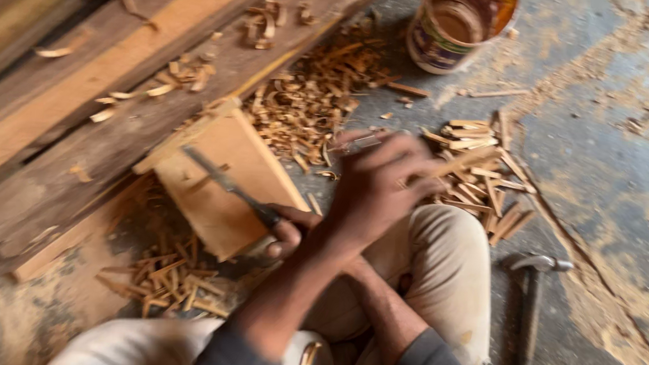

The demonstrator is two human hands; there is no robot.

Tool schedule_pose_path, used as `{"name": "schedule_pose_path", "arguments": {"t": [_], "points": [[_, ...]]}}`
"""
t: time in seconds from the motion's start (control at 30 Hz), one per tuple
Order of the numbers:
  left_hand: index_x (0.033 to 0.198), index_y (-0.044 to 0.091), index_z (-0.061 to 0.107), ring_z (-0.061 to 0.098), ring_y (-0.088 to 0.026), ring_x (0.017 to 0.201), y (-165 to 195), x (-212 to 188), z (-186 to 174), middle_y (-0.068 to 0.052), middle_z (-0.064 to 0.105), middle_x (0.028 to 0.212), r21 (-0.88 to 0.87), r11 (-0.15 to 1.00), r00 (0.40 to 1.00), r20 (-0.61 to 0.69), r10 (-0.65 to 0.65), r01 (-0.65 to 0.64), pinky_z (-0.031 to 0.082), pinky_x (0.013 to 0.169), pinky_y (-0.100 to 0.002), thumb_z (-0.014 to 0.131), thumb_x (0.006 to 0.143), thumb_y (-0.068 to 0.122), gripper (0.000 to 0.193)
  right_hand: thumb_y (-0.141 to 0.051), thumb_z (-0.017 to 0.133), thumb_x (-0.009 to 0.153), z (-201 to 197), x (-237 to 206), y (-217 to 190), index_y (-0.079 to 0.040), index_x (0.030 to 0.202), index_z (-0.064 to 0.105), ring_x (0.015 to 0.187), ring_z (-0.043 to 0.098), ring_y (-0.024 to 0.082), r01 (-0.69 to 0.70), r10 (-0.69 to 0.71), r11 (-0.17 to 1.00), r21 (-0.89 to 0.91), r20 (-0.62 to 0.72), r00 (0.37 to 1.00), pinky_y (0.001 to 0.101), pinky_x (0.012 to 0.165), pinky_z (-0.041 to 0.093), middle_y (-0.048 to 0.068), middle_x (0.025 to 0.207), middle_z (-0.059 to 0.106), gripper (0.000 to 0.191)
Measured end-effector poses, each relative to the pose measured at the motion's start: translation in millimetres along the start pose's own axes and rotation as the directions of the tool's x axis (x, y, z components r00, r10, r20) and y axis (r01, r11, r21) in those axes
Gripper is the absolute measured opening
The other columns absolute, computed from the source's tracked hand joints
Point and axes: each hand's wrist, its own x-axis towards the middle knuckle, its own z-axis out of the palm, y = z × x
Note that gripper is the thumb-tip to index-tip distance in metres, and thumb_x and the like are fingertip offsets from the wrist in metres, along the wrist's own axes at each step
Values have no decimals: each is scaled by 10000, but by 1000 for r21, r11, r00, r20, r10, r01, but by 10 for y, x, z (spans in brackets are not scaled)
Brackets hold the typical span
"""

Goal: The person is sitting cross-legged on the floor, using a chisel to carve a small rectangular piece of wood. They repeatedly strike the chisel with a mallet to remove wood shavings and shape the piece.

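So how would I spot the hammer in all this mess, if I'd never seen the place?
Start from the person's bent knee in pale trousers at the bottom middle. Just to its right, on the dusty grey floor, lies the hammer, its metal head pointing away from the person. It is the only dark, long-handled metal tool there; everything near it is pale wood sticks and sawdust.

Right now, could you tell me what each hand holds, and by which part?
Right hand grips the bladed tool by its handle; left hand holds a wood strip by one end.
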Motion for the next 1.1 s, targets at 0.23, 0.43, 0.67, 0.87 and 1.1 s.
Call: {"name": "schedule_pose_path", "arguments": {"t": [0.23, 0.43, 0.67, 0.87, 1.1], "points": [[875, 69, 644, 707, -168, 900, -82, -904, -1866, -20, 649, 977, 232, 895, 871, -415, -262, 380, 588, 761, -325, 908, 844, 143, 275, -119, 736, 885, 101, -41, -215, -78, 1515, 481, 505, 464, 102, -92, 104, 969, 228, -42, 994, 279, 436, 382, -20, 663, 514, 681], [752, 146, 648, 604, -166, 755, -657, -1141, -1839, 51, 622, 859, 603, 663, 836, -545, -63, 443, 415, 815, -477, 909, 747, 358, 336, -105, 666, 909, 155, -64, -463, -84, 1566, 391, 473, 454, 105, -27, 60, 954, 298, -101, 993, 287, 404, 397, 22, 665, 516, 712], [736, 144, 595, 570, -136, 765, -1144, -1323, -1560, 32, 599, 860, 413, 701, 791, -487, -370, 582, 483, 726, -331, 861, 818, 477, 434, -150, 684, 894, 114, -63, -406, -65, 1553, 378, 479, 506, 138, -23, 50, 966, 257, -100, 994, 296, 394, 421, 63, 725, 565, 731], [932, 174, 656, 593, -143, 897, -1304, -1370, -1487, 30, 621, 1002, 333, 698, 746, -502, -437, 634, 509, 752, -340, 780, 856, 530, 384, -166, 664, 896, 101, -64, -398, -47, 1542, 379, 458, 506, 142, -16, 36, 980, 198, -98, 995, 291, 373, 423, 96, 737, 590, 716], [1201, 266, 680, 615, -273, 1132, -1161, -1316, -1625, -21, 610, 1209, 603, 608, 845, -476, -245, 517, 359, 1027, -541, 751, 769, 652, 584, -243, 579, 965, 92, -172, -565, 0, 1564, 393, 498, 528, 124, 56, -40, 985, 162, -100, 994, 264, 419, 456, 93, 777, 614, 673]]}}
